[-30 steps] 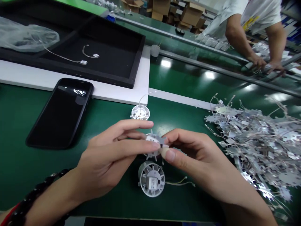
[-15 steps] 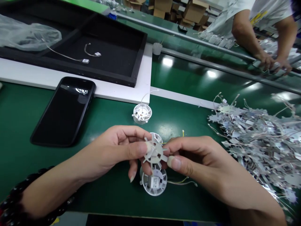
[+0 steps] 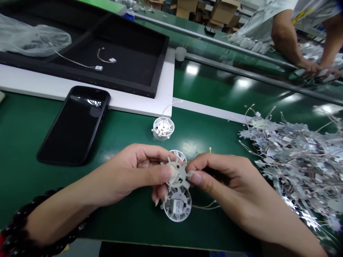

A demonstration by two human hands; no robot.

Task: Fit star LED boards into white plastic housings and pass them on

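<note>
My left hand is closed, its thumb pressing a thin, star-shaped metal plate with several short arms against the fingers. My right hand pinches at the right edge of that plate, thumb and forefinger together; exactly what lies between these tips is partly hidden. Just below the plate sits a white round slotted housing with a label and thin wires running right. Behind my fingers a second white housing shows only in part. A third one, with a wire rising from it, stands farther back.
A large pile of similar metal plates with wires covers the right side. At left lie a black phone and a black-framed tray on a white board. Across the bench a co-worker's hands handle parts.
The plate has turned slightly in my fingers, and my right thumb has moved a little left and up against its edge. The view has shifted slightly; the co-worker's hands have moved.
</note>
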